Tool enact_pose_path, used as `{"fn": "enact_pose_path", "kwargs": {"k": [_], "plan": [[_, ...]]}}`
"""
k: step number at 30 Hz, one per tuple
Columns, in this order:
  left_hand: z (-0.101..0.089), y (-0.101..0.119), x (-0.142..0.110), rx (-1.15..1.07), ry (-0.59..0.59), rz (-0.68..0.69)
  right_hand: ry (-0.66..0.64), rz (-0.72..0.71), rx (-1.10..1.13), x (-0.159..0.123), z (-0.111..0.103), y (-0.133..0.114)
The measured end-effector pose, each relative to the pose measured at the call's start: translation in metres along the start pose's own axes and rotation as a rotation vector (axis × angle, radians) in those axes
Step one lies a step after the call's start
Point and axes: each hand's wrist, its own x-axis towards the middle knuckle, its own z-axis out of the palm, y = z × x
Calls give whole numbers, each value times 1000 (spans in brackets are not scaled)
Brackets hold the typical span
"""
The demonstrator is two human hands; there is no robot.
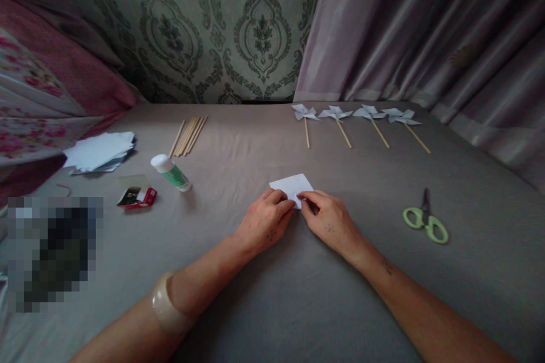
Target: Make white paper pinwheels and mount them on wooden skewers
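Observation:
A small white sheet of paper lies on the cloth in front of me, its near edge under my fingers. My left hand is closed on the paper's near left side, thumb and fingertips pressed together. Close beside it, my right hand pinches the near right part of the same sheet. Both sets of fingertips almost meet at the near corner, which they partly cover. Whether the paper is folded there I cannot tell.
Scissors lie at right. Several paper pinwheels on sticks line the back right. At left are a glue stick, an open red box, wooden sticks and a paper stack. A blurred patch covers the near left.

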Motion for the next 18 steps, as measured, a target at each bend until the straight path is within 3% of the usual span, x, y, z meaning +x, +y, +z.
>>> {"fn": "enact_pose_path", "kwargs": {"k": [18], "plan": [[2, -1, -1, 14, -7, -1, -58, 5, -46, 2, -2, -3]]}}
